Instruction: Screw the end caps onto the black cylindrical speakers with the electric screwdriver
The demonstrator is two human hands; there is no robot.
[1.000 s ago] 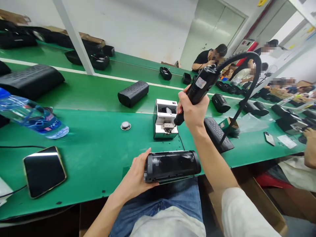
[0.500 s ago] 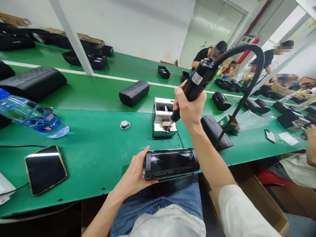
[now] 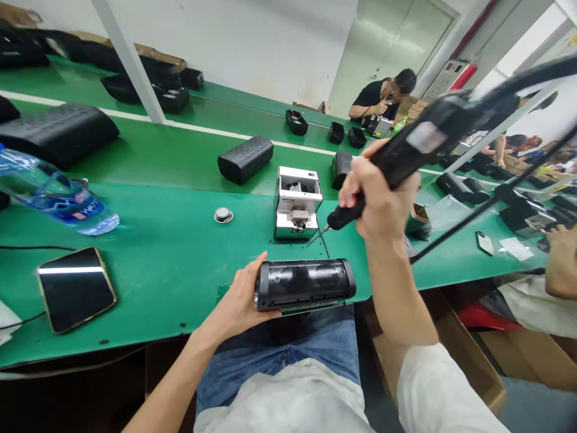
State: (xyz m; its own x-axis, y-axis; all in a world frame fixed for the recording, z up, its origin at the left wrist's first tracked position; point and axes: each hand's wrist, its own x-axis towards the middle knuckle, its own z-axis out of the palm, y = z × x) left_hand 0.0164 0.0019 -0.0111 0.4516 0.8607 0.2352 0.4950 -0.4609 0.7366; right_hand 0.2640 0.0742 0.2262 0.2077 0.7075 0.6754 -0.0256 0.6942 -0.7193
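Note:
My left hand (image 3: pixel 241 300) grips the left end of a black speaker (image 3: pixel 306 281) at the bench's front edge, thumb underneath and fingers over the end. Two round perforated grilles show on its face. My right hand (image 3: pixel 383 192) is wrapped around a black electric screwdriver (image 3: pixel 410 147), blurred by motion, its thin bit slanting down to the left above the speaker. A cable runs from its upper end. Just left of the bit stands a white and silver screw feeder (image 3: pixel 297 204). Whether a screw sits on the bit is too small to tell.
At left lie a phone (image 3: pixel 76 288) and a water bottle (image 3: pixel 58 192). A small round silver part (image 3: pixel 223 215) rests left of the feeder. Black speaker housings (image 3: pixel 246 159) stand farther back. A co-worker (image 3: pixel 383 99) sits across; another person's hand (image 3: pixel 561 246) is at right.
My right hand has drawn the screwdriver away from the feeder, to the right and slightly down toward me. The left hand keeps its hold on the speaker. The whole view has shifted slightly.

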